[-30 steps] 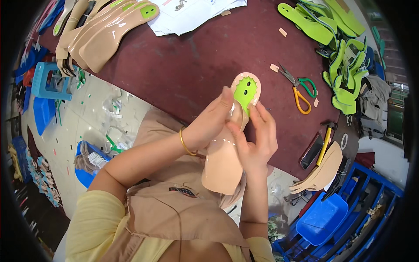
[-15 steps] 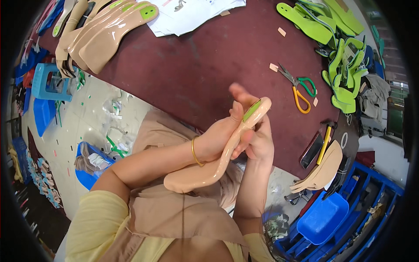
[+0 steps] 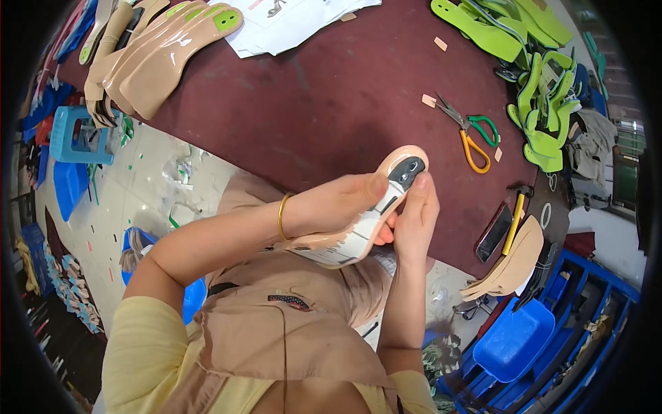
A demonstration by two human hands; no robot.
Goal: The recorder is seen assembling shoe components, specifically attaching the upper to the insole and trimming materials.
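Note:
Between both hands I hold a shoe insole (image 3: 357, 243), tilted, its heel end up and away from me. Its underside faces up: a white board with a dark grey heel piece, edged by glossy beige covering folded over the rim. My left hand (image 3: 338, 201) is closed on it, thumb lying across the underside near the heel. My right hand (image 3: 416, 219) grips the heel's right edge, thumb and fingers pressed against it. Part of the insole's front is hidden behind my left hand and forearm.
Finished beige insoles (image 3: 153, 76) lie stacked at the table's far left, beside white papers (image 3: 276, 34). Green insoles (image 3: 483, 31) pile up far right. Scissors (image 3: 469, 134), a phone (image 3: 493, 234), a yellow-handled hammer (image 3: 514, 224) and beige pieces (image 3: 514, 255) lie right. A blue bin (image 3: 514, 341) stands lower right.
The insole has been turned over, from its glossy beige top with a green heel patch to its white and grey underside. Both hands have shifted their hold near the heel.

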